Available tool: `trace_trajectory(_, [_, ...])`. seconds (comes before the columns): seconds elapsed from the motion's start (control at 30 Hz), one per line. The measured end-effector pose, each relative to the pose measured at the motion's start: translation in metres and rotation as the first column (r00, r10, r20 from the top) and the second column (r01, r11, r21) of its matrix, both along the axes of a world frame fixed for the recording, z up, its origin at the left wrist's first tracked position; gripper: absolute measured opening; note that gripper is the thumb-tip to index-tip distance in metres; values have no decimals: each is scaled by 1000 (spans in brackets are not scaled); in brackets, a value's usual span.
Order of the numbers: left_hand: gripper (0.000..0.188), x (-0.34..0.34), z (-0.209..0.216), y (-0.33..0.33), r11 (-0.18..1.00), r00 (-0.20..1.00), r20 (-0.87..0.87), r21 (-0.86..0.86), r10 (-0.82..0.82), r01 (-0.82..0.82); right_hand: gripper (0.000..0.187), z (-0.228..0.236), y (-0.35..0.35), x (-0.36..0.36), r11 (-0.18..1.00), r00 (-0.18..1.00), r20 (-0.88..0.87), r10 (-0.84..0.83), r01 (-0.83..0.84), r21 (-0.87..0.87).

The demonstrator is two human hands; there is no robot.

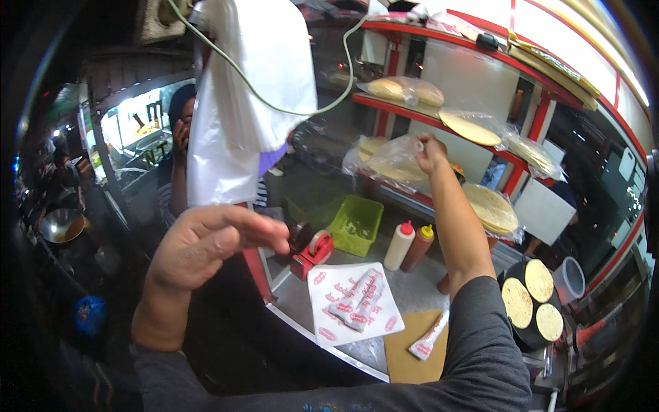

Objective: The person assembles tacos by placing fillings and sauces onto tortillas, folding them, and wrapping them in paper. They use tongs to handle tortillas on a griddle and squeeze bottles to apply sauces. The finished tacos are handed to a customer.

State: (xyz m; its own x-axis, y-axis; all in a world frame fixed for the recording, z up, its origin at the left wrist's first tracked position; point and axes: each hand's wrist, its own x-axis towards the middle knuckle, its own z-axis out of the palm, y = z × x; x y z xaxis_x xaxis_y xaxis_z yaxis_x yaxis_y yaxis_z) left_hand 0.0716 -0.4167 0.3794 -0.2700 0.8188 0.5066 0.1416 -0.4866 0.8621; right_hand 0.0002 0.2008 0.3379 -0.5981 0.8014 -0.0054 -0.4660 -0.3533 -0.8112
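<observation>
White bags [274, 55] hang near extended left fingers [254, 221]; right fingers [427, 143] apparently pinch clear plastic [398, 154].

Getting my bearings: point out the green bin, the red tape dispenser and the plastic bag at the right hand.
Green bin [352, 245], head view: near wall.
Red tape dispenser [313, 259], head view: red body.
Plastic bag [398, 154], head view: clear upper part.
</observation>
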Motion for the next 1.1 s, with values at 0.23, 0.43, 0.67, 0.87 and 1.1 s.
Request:
trace_trajectory(0.23, [24,70,4,-22,938,523,-823,31,220,-345,25,-37,-188,31,223,808,-426,-408,540,811])
trace_trajectory(0.43, [21,54,4,31,718,277,-709,448,648,-533,42,42,-338,64,-82,893,-438,103,447,891])
trace_trajectory(0.67, [34,-7,9,72,262,-161,-406,797,900,-544,40,68,-342,63,-295,758,-614,220,652,699])
trace_trajectory(0.87, [73,-29,10,74,125,-144,-282,752,949,-647,29,71,-346,68,-141,670,-686,284,737,661])
trace_trajectory(1.1, [80,-39,23,86,120,31,-137,706,990,-698,24,87,-355,79,-213,698,-684,214,716,664])
